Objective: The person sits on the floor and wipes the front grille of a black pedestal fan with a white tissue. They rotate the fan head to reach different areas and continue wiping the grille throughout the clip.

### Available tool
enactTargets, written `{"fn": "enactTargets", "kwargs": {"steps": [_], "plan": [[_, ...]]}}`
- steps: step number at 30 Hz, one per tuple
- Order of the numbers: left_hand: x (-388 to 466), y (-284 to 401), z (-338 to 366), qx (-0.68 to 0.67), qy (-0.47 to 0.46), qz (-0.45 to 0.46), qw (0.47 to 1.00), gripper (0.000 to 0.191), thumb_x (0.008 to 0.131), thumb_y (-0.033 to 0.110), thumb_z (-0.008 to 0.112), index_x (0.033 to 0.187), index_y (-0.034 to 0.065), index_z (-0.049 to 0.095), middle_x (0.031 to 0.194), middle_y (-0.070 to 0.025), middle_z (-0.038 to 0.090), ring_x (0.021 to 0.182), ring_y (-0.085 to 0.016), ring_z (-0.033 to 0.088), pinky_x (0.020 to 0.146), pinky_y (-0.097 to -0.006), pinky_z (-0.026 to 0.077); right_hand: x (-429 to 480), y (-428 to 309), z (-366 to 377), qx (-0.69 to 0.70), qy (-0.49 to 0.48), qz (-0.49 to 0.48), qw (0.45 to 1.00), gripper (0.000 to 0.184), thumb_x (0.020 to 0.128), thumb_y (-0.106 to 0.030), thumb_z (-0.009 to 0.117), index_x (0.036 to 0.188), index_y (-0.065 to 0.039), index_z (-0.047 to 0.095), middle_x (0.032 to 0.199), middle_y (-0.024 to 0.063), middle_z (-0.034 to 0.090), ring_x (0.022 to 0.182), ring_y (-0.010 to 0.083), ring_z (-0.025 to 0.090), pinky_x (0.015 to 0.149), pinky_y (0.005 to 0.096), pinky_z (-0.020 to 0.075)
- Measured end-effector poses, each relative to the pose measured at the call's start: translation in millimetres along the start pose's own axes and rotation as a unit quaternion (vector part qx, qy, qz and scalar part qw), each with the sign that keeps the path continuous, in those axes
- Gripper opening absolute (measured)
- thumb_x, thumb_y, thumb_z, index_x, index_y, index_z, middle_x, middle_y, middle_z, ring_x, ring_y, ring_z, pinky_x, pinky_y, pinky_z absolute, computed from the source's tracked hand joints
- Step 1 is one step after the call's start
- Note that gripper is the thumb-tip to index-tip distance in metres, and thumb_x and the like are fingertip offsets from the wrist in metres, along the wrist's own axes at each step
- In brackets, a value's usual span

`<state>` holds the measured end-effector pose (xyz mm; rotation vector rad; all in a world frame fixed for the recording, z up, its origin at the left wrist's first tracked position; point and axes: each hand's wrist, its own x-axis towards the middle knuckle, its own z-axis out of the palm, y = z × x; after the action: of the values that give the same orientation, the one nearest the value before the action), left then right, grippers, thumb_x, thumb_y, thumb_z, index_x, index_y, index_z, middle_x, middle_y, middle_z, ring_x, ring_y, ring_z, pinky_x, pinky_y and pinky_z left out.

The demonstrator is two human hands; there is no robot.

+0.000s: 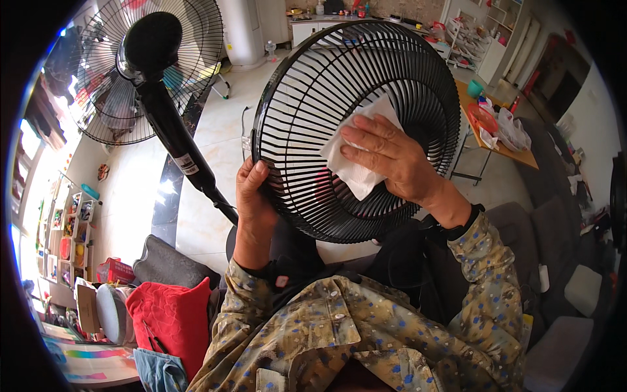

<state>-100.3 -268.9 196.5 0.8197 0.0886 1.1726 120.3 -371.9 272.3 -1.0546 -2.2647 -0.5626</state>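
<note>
A round black fan grille (303, 108) is held up in front of me, above my lap. My left hand (253, 191) grips its left rim, the thumb on the near side. With the fingers of my right hand (389, 154) I press a white tissue or cloth (360, 169) flat against the grille's ribs, right of its middle. To the left leans a black pedestal fan's pole and motor housing (169, 117), with a wire rear grille (196, 83) behind the housing. A label bearing writing is stuck on the pole.
A wooden table (514, 154) with plastic bags and a green cup stands at the right. Grey sofa cushions (504, 225) lie to my right. A red pillow (166, 313) is at my lower left, near a toy shelf (73, 235). A white cabinet stands at the back.
</note>
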Motion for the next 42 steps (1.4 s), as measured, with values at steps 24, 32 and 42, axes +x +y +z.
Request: {"fn": "enactTargets", "kwargs": {"steps": [24,32,42], "plan": [[1,-13,6,0.155,-0.009,-0.039,0.987,0.023,0.073,0.021,0.069,0.082,0.0025,0.058,0.066,-0.0020,0.059,0.052,-0.009,0.054,0.049,-0.0201,0.043,70,75,-40,0.109,0.087,0.157,0.978,0.041,0.076,0.009,0.043,0.110,-0.008,0.058,0.109,0.0070,0.060,0.103,0.0171,0.055,0.092,0.0271,0.0406],[-5,-4,2,0.085,-0.022,-0.022,0.996,0.020,0.073,0.011,0.069,0.087,-0.0007,0.060,0.078,-0.0049,0.064,0.066,-0.013,0.059,0.064,-0.0239,0.048,44,37,-31,0.011,0.048,0.041,0.998,0.052,0.068,0.014,0.043,0.112,-0.011,0.059,0.125,0.0064,0.051,0.124,0.0245,0.039,0.106,0.0384,0.0257],[1,-3,-6,0.006,-0.023,-0.007,1.000,0.033,0.078,0.021,0.063,0.101,-0.0016,0.055,0.093,-0.0110,0.063,0.081,-0.021,0.062,0.075,-0.0326,0.051,-22,19,-12,-0.001,0.039,0.068,0.997,0.053,0.067,0.010,0.049,0.116,-0.010,0.057,0.132,0.0038,0.044,0.127,0.0232,0.034,0.105,0.0402,0.0280]]}}
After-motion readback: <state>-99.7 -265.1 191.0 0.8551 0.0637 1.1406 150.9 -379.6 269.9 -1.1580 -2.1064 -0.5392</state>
